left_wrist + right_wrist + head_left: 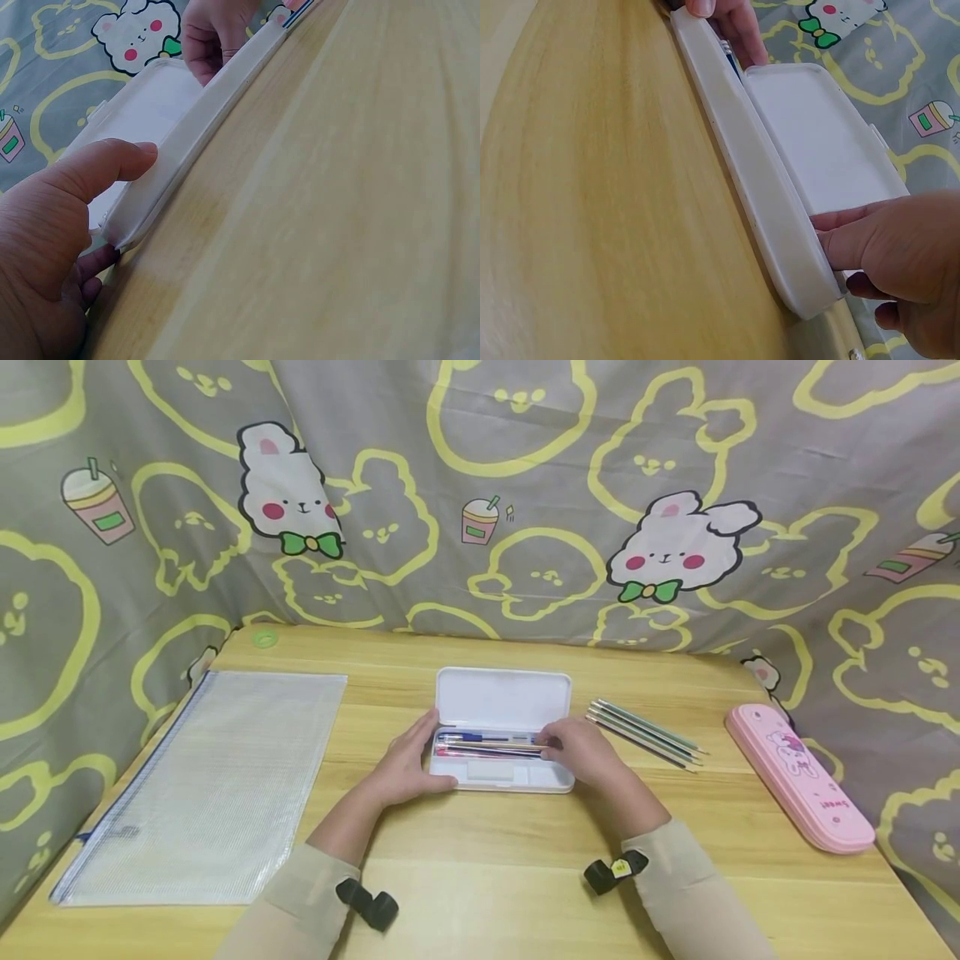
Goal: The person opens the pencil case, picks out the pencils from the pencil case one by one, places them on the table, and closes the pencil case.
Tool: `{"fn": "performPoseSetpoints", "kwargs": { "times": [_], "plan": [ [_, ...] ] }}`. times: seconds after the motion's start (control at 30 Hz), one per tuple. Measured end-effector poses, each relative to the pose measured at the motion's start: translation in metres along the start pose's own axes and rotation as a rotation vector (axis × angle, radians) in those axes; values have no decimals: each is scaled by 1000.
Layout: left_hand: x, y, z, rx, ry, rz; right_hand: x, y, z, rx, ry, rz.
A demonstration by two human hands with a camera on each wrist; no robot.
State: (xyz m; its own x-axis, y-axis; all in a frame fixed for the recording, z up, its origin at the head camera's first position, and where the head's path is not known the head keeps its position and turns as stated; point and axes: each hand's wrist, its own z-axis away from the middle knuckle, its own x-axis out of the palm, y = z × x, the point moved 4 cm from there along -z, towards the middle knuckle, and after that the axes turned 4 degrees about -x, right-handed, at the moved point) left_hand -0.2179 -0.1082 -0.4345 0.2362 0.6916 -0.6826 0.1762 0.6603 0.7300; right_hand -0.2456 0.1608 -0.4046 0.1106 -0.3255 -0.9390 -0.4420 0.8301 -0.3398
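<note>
A white pencil case (498, 786) lies with its lid (502, 697) raised at the back. Inside are a blue pen (468, 738), several slim pencils (491, 749) and a white eraser (490, 772). My left hand (405, 764) grips the case's left end, its thumb (131, 159) over the front rim and its fingers round the end. Above the right end, my right hand (585, 750) has thumb and forefinger reaching into the case, pinching the right end of a pencil; the case wall hides those fingertips in the right wrist view.
Several dark and green pencils (645, 735) lie right of the case. Farther right rests a pink zippered pencil case (802, 777). A clear mesh zip pouch (217, 785) covers the table's left side, with a green tape roll (265, 639) behind it. Patterned cloth (517, 577) hangs along the back and sides.
</note>
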Motion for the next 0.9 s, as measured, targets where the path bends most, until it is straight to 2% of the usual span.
{"fn": "performPoseSetpoints", "kwargs": {
  "times": [0.2, 0.3, 0.4, 0.63, 0.9],
  "plan": [
    [1, 0, 0, 0, -3, 1, -2, 8, 7, -8, 14, -135],
    [1, 1, 0, 2, -1, 1, -7, 14, 13, 9, 32, -235],
    [0, 1, 0, 1, 2, -2, -14, 22, 21, 23, 59, -284],
    [0, 0, 0, 5, 1, -1, -34, 47, 54, 41, 132, -252],
    [0, -1, 0, 2, 0, 2, -47, 88, 100, 183, 156, -265]
  ]
}}
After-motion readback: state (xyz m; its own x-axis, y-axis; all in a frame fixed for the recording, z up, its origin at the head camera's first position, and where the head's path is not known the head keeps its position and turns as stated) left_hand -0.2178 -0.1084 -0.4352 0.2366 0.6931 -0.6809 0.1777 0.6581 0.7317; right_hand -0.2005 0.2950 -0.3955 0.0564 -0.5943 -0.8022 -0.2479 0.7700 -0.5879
